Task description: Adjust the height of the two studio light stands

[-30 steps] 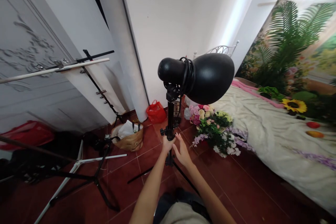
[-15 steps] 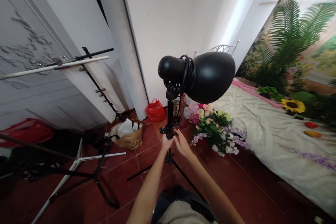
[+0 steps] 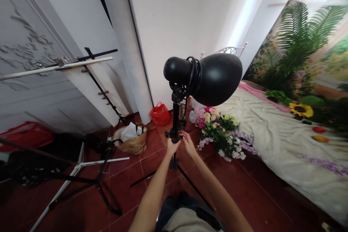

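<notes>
A black studio lamp with a dome-shaped reflector and a coiled cable sits on top of a black light stand in front of me. My left hand is wrapped round the pole just below its clamp collar. On the right side of the collar, my right hand has its fingertips at a small black knob, pinching it. The stand's legs spread over the floor near my feet.
Artificial flowers lie right of the stand, beside a bed with a cream cover. A red bag and a woven basket stand beyond it. More stands occupy the left.
My right hand has shifted slightly up and right, from beside the pole to the knob. My left hand stays round the pole. The view has shifted very little.
</notes>
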Demonstrator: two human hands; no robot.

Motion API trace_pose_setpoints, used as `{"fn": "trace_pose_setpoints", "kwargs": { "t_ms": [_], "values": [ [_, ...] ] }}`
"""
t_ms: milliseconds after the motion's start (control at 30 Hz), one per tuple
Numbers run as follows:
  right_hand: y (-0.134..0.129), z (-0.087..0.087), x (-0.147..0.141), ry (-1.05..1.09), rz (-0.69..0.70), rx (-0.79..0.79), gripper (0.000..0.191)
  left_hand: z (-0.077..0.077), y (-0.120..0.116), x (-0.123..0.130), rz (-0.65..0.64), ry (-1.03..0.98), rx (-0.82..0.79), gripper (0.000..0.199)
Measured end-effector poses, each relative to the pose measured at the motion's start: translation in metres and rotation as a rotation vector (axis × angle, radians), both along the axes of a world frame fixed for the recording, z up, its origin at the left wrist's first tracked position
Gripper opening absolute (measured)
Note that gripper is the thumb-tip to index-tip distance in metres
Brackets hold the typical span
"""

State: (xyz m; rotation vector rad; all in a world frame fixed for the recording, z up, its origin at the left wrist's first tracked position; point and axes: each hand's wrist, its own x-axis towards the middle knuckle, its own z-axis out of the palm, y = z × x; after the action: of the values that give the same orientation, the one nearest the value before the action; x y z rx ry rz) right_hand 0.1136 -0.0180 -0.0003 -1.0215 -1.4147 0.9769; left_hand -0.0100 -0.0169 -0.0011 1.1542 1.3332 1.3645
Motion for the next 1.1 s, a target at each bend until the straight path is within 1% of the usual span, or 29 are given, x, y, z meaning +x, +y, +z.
{"fn": "trace_pose_setpoints", "kwargs": {
  "t_ms": [67,167,300,367,467,600,667,767,900,1000,1100],
  "values": [
    [0.002,-0.001,0.002,0.0,0.009,0.0,0.037,0.002,-0.001,0.0,0.007,0.014,0.005,0.014],
    [0.002,0.003,0.005,-0.01,0.036,0.0,0.037,0.003,-0.001,0.001,0.002,0.021,0.034,0.012],
    [0.002,0.01,0.004,-0.065,0.091,0.007,0.037,0.001,0.0,0.001,-0.017,0.013,0.073,0.02],
    [0.002,0.01,0.002,-0.087,0.077,0.013,0.038,0.0,0.0,0.001,-0.02,0.018,0.089,0.023],
    [0.007,0.005,-0.003,-0.096,0.029,0.017,0.038,0.0,0.0,0.001,-0.006,0.025,0.068,0.02],
    [0.017,0.0,-0.008,-0.092,-0.057,-0.004,0.037,0.001,0.0,0.001,0.002,-0.018,0.047,0.018],
    [0.021,0.002,-0.009,-0.109,-0.075,-0.03,0.036,-0.001,0.001,0.001,-0.01,-0.015,0.06,0.018],
    [0.026,0.008,-0.007,-0.182,-0.061,-0.091,0.032,-0.004,0.001,0.0,-0.032,0.011,0.082,0.017],
    [0.033,0.02,-0.001,-0.275,-0.015,-0.236,0.025,-0.006,0.001,0.001,-0.039,0.002,0.103,0.022],
    [0.041,0.026,-0.002,-0.246,0.001,-0.345,0.02,-0.004,0.001,0.002,-0.035,-0.021,0.096,0.024],
    [0.048,0.028,-0.005,-0.221,-0.01,-0.382,0.017,-0.001,0.001,0.002,-0.047,-0.015,0.083,0.02]
  ]
}}
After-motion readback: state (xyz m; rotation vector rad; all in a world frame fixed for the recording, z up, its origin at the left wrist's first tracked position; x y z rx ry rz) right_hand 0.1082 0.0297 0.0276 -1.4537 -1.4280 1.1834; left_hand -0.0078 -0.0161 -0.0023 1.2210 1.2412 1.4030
